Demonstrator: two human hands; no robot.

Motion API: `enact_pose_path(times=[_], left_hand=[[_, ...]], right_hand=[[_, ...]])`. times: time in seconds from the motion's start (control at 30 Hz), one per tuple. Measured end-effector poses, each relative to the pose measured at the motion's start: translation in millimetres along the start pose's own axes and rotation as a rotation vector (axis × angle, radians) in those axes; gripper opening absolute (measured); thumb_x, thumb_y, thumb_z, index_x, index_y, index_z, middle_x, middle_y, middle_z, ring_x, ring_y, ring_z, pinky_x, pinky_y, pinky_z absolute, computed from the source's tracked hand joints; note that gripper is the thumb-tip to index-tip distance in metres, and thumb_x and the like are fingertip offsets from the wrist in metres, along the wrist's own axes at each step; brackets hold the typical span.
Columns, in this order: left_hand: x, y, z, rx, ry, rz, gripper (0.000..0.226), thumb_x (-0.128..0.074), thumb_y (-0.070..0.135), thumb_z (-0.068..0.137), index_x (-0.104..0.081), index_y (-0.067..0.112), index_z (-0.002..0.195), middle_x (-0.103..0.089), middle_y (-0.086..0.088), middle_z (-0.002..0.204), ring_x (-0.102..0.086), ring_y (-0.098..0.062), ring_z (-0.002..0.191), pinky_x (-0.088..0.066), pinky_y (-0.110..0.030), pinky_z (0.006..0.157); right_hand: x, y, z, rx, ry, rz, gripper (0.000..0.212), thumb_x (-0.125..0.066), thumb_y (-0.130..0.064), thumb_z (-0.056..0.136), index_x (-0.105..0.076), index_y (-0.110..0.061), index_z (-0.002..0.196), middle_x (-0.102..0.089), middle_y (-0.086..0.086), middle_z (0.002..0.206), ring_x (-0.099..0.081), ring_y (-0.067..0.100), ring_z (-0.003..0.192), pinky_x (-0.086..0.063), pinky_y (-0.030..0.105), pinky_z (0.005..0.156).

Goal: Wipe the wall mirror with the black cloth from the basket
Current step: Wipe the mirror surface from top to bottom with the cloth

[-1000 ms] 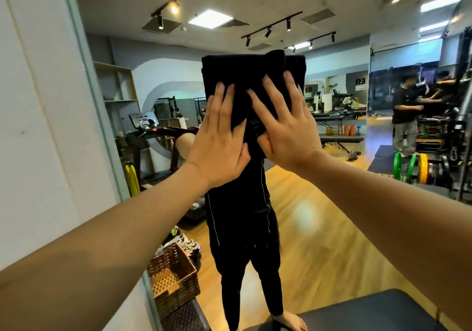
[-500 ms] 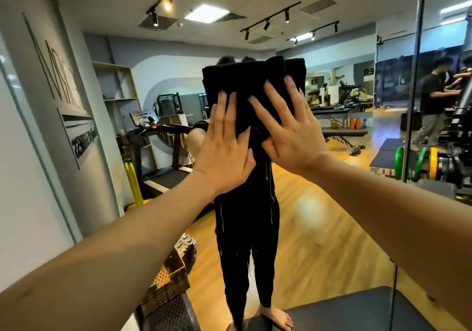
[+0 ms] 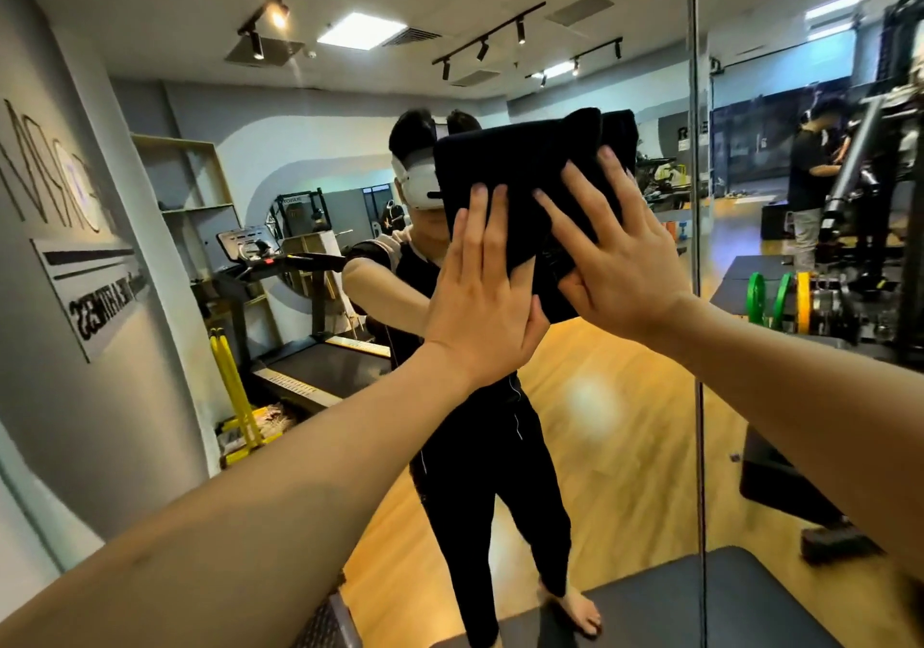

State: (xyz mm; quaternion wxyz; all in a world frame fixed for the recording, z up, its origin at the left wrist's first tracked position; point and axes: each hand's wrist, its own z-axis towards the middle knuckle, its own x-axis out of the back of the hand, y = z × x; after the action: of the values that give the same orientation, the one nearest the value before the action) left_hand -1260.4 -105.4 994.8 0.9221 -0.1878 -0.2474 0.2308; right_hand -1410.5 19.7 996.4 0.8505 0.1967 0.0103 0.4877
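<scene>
We press folded black cloth [image 3: 525,187] flat on glass wall mirror [image 3: 625,422], 12 o'clock; left hand [image 3: 480,292], right hand [image 3: 620,257] both spread-fingered, gripping nothing; wiping underway; next stroke likely toward seam, 2 o'clock, needing even pressure.

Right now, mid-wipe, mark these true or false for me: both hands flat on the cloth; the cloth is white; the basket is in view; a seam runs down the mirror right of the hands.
Both hands, left hand and right hand, press flat on the black cloth: true.
The cloth is white: false, it is black.
The basket is in view: false, none shows.
A vertical seam runs down the wall mirror right of the hands: true.
</scene>
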Motion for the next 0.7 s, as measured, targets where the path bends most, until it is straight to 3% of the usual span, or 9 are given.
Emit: enact_pose_path(times=[0.53, 0.7], left_hand=[[-15.4, 78.1, 37.9, 0.067, -0.111, 0.128, 0.07, -0.046, 0.035, 0.092, -0.034, 0.005, 0.154, -0.009, -0.039, 0.16, -0.006, -0.053, 0.151, -0.008, -0.059, 0.126], [-18.9, 88.8, 26.8, 0.071, -0.1, 0.086, 0.075, -0.048, 0.031, 0.093, -0.014, 0.012, 0.157, -0.012, -0.037, 0.161, -0.008, -0.052, 0.152, -0.011, -0.059, 0.125]], right_hand=[[7.9, 70.9, -38.9, 0.009, 0.008, 0.124, 0.063, -0.045, -0.033, 0.099, -0.035, -0.016, 0.159, -0.026, 0.019, 0.165, -0.016, 0.051, 0.151, -0.018, 0.061, 0.123], [8.7, 65.5, -54.6, -0.011, -0.006, 0.151, 0.068, -0.047, -0.031, 0.094, -0.035, -0.016, 0.158, -0.027, 0.019, 0.165, -0.016, 0.052, 0.15, -0.011, 0.059, 0.125]])
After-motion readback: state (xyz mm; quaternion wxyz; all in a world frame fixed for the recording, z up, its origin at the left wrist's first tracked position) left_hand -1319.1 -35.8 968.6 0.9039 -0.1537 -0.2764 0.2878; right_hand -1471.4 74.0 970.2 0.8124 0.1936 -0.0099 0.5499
